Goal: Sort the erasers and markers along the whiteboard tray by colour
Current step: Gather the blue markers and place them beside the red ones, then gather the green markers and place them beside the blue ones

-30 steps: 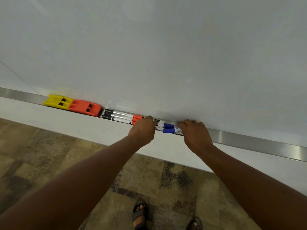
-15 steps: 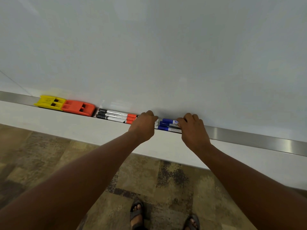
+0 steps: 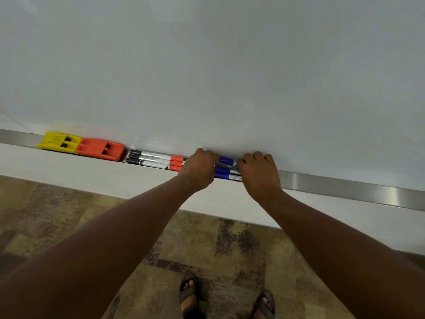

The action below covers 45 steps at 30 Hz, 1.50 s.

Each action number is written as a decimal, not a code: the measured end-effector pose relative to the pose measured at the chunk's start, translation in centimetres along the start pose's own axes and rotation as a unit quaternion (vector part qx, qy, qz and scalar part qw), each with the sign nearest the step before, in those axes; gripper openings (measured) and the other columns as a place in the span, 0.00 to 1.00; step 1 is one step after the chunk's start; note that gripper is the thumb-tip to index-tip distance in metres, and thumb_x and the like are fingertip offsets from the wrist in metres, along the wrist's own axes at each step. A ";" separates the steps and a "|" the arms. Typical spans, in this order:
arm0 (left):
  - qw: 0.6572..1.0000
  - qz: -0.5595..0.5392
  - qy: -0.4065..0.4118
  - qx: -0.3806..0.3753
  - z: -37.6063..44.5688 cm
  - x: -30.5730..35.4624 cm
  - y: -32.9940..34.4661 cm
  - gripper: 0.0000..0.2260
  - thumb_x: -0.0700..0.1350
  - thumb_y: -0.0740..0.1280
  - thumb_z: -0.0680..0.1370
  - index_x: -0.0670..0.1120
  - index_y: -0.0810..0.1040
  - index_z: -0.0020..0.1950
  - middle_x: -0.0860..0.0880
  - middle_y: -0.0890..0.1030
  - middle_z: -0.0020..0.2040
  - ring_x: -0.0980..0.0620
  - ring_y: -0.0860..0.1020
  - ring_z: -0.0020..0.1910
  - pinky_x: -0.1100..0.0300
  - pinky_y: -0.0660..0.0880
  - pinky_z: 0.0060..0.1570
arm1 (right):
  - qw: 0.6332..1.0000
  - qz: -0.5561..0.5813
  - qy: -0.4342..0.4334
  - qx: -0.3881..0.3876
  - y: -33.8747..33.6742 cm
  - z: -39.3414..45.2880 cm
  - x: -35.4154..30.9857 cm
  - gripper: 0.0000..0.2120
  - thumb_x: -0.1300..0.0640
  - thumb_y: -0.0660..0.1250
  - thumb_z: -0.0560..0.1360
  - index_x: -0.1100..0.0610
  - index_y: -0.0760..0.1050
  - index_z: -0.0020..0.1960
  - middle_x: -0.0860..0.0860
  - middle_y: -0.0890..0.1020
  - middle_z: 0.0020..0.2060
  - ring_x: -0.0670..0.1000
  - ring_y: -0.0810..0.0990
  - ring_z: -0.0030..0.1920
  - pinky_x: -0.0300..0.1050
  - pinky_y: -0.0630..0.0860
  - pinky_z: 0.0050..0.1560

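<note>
**Two hands on the blue markers in the whiteboard tray**

The blue markers (image 3: pixel 226 172) lie in the metal tray (image 3: pixel 345 186) under the whiteboard (image 3: pixel 230 65), their long axes along the tray. One blue-capped marker (image 3: pixel 227 160) sits raised above the other two, its cap pointing left. The left hand (image 3: pixel 199 170) curls palm-down over the markers' left ends; its grip is closed around something, but the fingertips are hidden, so what it holds cannot be told. The right hand (image 3: pixel 259 172) is likewise curled over the right ends, knuckles up, its thumb side touching the raised marker; how firmly its grip closes cannot be told. Both forearms reach forward and converge at the tray. Left of the hands lie the red-and-black markers (image 3: pixel 156 160), axes also along the tray, black caps pointing left. Further left sit the orange eraser (image 3: pixel 101 148) and, touching it, the yellow eraser (image 3: pixel 60 143).
</note>
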<state>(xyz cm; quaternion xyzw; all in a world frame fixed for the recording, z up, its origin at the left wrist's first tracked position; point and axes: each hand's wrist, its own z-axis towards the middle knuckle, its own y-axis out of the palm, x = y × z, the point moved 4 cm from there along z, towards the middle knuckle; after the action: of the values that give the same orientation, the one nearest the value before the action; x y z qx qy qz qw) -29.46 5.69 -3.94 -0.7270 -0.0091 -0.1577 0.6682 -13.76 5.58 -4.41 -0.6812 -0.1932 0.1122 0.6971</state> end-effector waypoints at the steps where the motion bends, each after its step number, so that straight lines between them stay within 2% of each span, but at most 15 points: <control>1: 1.000 0.005 0.000 0.000 -0.1 -0.1 -0.1 0.18 0.36 0.63 0.74 0.45 0.75 0.64 0.45 0.79 0.57 0.45 0.73 0.56 0.53 0.75 0.54 | 1.000 0.000 -0.002 -0.002 0.0 0.2 -0.3 0.12 0.58 0.70 0.72 0.55 0.76 0.56 0.53 0.79 0.49 0.56 0.76 0.50 0.51 0.72 0.53; 9: 1.000 0.010 -0.003 -0.005 -0.1 -0.5 -0.1 0.20 0.35 0.62 0.74 0.44 0.74 0.66 0.45 0.78 0.60 0.44 0.72 0.59 0.49 0.75 0.57 | 1.000 0.023 -0.006 0.004 1.0 0.1 -0.7 0.12 0.58 0.69 0.75 0.55 0.77 0.58 0.53 0.79 0.51 0.56 0.76 0.51 0.51 0.74 0.51; 16: 0.999 0.018 0.031 -0.022 0.0 0.4 0.4 0.18 0.38 0.65 0.75 0.48 0.75 0.65 0.47 0.79 0.58 0.45 0.73 0.58 0.51 0.75 0.56 | 0.998 0.054 0.004 0.027 1.0 -0.2 -0.1 0.10 0.58 0.67 0.75 0.55 0.77 0.55 0.54 0.79 0.49 0.56 0.76 0.49 0.51 0.74 0.48; 19: 0.999 0.027 0.031 -0.012 0.1 0.6 0.3 0.16 0.38 0.63 0.76 0.47 0.76 0.63 0.47 0.79 0.57 0.46 0.72 0.57 0.51 0.76 0.55 | 0.996 0.078 0.012 0.041 0.9 -0.8 0.8 0.10 0.57 0.66 0.75 0.55 0.77 0.56 0.53 0.79 0.49 0.55 0.76 0.50 0.50 0.73 0.47; 25: 0.998 0.029 0.042 -0.020 1.4 2.5 -0.9 0.14 0.40 0.60 0.76 0.45 0.79 0.59 0.46 0.80 0.57 0.44 0.74 0.58 0.49 0.75 0.56 | 0.996 0.054 0.035 0.069 -0.4 -4.1 5.6 0.14 0.66 0.62 0.70 0.56 0.79 0.52 0.53 0.80 0.46 0.58 0.77 0.47 0.48 0.72 0.44; 29: 0.999 0.029 0.044 -0.010 2.7 6.8 -1.7 0.12 0.44 0.59 0.74 0.48 0.80 0.51 0.47 0.82 0.51 0.42 0.78 0.51 0.52 0.78 0.49 | 0.993 0.021 0.068 0.090 -2.4 -6.7 9.9 0.09 0.68 0.63 0.67 0.57 0.77 0.42 0.54 0.78 0.36 0.58 0.76 0.38 0.45 0.65 0.36; 32: 0.997 0.020 0.072 -0.006 3.9 11.2 -1.9 0.12 0.44 0.58 0.75 0.49 0.80 0.51 0.47 0.83 0.50 0.42 0.79 0.50 0.55 0.77 0.47 | 0.990 0.014 0.090 0.110 -3.6 -8.8 13.3 0.07 0.68 0.64 0.66 0.57 0.74 0.36 0.53 0.75 0.31 0.56 0.71 0.32 0.44 0.60 0.33; 37: 0.988 0.016 0.156 -0.017 5.9 20.2 -1.5 0.14 0.45 0.58 0.75 0.51 0.80 0.54 0.49 0.83 0.52 0.44 0.79 0.51 0.53 0.77 0.51 | 0.981 0.002 0.146 0.129 -4.2 -12.5 20.3 0.08 0.60 0.60 0.75 0.56 0.77 0.40 0.52 0.78 0.34 0.57 0.74 0.37 0.45 0.62 0.35; 42: 0.975 0.031 0.220 -0.029 7.8 29.9 0.5 0.13 0.45 0.57 0.75 0.48 0.80 0.51 0.48 0.83 0.48 0.45 0.79 0.49 0.51 0.78 0.49 | 0.967 -0.002 0.210 0.145 -4.5 -16.5 27.8 0.09 0.58 0.58 0.75 0.57 0.76 0.42 0.53 0.79 0.36 0.58 0.75 0.39 0.47 0.62 0.36; 45: 0.963 0.033 0.264 -0.035 8.8 35.5 1.9 0.12 0.45 0.57 0.75 0.46 0.80 0.49 0.48 0.83 0.45 0.45 0.79 0.46 0.50 0.79 0.46 | 0.956 0.004 0.254 0.144 -4.2 -19.0 32.3 0.10 0.57 0.57 0.75 0.57 0.77 0.49 0.53 0.81 0.42 0.58 0.77 0.44 0.48 0.67 0.40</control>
<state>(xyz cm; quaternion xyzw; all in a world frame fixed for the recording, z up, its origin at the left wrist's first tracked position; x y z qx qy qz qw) 6.64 7.02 2.31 -0.6826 0.1974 -0.3217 0.6258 22.92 1.69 3.58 -0.5806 0.0113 -0.0351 0.8133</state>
